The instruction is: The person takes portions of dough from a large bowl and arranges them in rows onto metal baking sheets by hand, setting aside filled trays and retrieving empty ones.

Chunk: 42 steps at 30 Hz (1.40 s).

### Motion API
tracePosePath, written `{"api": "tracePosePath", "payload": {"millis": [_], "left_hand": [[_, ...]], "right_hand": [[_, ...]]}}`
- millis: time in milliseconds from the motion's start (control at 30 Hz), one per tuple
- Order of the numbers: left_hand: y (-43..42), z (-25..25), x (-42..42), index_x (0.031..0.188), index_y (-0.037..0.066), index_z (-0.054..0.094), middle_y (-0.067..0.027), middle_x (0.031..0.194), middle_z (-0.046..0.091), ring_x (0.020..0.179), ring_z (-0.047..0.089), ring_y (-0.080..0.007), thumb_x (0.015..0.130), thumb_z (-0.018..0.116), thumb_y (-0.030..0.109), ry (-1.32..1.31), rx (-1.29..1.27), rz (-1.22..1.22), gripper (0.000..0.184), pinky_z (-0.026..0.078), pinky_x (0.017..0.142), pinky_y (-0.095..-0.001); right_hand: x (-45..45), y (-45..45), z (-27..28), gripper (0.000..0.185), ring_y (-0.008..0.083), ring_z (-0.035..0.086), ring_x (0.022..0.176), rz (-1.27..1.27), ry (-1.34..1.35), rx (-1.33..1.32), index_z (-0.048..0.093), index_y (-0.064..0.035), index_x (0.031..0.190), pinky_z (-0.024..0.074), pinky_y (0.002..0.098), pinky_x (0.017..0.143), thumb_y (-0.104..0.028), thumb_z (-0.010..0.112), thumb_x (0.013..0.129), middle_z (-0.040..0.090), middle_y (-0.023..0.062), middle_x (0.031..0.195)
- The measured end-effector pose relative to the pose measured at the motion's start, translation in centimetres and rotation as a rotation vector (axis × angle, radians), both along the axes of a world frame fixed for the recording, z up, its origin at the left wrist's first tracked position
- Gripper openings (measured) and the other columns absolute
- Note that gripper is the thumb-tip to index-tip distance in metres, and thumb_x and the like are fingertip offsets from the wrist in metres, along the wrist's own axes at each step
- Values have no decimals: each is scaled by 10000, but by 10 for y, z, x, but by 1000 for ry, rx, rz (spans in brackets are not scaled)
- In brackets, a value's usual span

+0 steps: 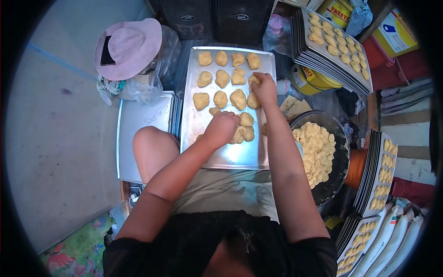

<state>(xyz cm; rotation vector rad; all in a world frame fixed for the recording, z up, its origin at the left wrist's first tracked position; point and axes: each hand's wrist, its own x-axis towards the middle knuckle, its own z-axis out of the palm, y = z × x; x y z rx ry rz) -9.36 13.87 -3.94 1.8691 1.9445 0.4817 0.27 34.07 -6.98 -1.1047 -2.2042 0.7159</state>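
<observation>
A metal baking tray (pixel 230 159) lies before me, with rows of yellow dough pieces (pixel 222 78) on its far part. My right hand (pixel 264 91) pinches a dough piece (pixel 253 81) at the right end of the second row. Curled over a loose cluster of dough (pixel 242 134) nearer to me is my left hand (pixel 223 128). Its fingers are closed against dough, and the hand covers part of the cluster. One dough piece (pixel 214 111) sticks out just beyond its knuckles.
On my right stands a dark round basin (pixel 344 171) heaped with cut dough (pixel 316 152). Stacked trays of shaped dough (pixel 339 44) rise at far right, and more (pixel 383 171) stand lower right. Left are stacked trays (pixel 134 138) and a pink hat (pixel 129 48). Black speakers (pixel 214 18) stand behind.
</observation>
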Motion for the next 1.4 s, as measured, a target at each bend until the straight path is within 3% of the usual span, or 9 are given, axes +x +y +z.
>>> {"api": "tracePosePath", "payload": {"millis": [133,233,467,567,767,867,1100,1167,1400], "left_hand": [[-16,-2,-3,1030,42,682,-155,1149,601,1089,551,-346,833,673,174,-50,338,143,237,436,907,-464],[-29,-13,1,1101,45,673,-163,1200,565,1122,517,-357,847,678,191,6,313,275,294,425,924,-468],[-64,4,-7,945,43,621,-126,921,634,893,611,-277,857,694,186,-238,59,53,183,490,768,-388],[-71,4,-18,932,36,598,-131,796,621,725,609,-283,848,692,138,-607,-69,314,162,490,681,-375],[-66,-10,-49,940,28,616,-135,841,602,750,602,-277,757,716,33,-445,203,491,208,495,697,-363],[-73,-27,-57,941,20,627,-151,927,587,830,600,-292,735,739,61,-288,258,487,239,502,744,-377],[-78,-17,-58,1058,8,624,-180,1026,621,896,621,-348,759,720,51,-325,225,512,317,513,782,-391],[-71,-32,-60,1063,1,635,-176,1021,643,874,651,-270,765,731,43,-265,328,503,316,521,753,-347],[-55,-9,-37,1057,43,671,-165,1146,637,1021,602,-359,810,643,83,85,461,350,251,483,895,-454]], "right_hand": [[27,-34,19,261,356,628,976,-96,-4,64,684,-63,1041,507,438,838,-154,699,798,628,177,1078],[51,-79,23,239,358,634,936,43,-51,-289,668,-46,1010,507,436,795,-169,697,807,627,184,1032],[84,-132,28,349,338,653,934,324,-230,-487,677,-55,1046,522,396,830,-205,748,739,666,167,973],[86,-129,30,335,304,661,823,299,-137,-469,671,-53,1007,522,386,739,-199,754,718,668,153,921],[29,-133,19,327,289,654,747,38,231,-367,605,-44,1001,509,392,683,-233,756,781,663,141,865],[9,-151,25,457,353,651,952,231,-241,-242,548,-68,1097,516,461,821,-305,776,779,616,157,983],[46,-157,36,576,379,656,936,213,-231,-495,524,-43,1118,521,447,819,-300,821,697,651,193,957],[47,-148,19,424,376,664,913,100,-49,-366,594,-22,1066,518,443,827,-203,786,733,678,206,972],[70,-129,52,305,351,611,992,30,-104,58,696,-65,1045,484,402,891,-116,713,744,656,142,1024]]}}
